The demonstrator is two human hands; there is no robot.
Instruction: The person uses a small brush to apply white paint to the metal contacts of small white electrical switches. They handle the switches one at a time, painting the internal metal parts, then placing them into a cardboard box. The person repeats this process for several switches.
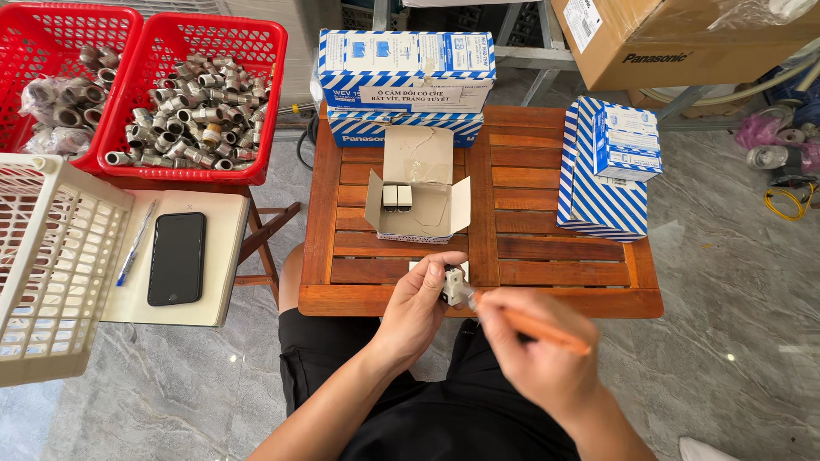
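Note:
My left hand [416, 309] holds a small white socket module [452, 286] just over the front edge of the wooden slatted table [547, 256]. My right hand [538, 354] grips an orange-handled screwdriver [538, 329] whose tip meets the module. An open small cardboard box [418, 196] sits mid-table with two white modules [396, 197] inside.
Blue-and-white striped boxes [406, 77] are stacked at the table's back and another stack [611, 166] at its right. Two red baskets [201, 94] of metal fittings, a white basket [47, 265], a black phone [177, 258] and a pen [135, 243] lie to the left.

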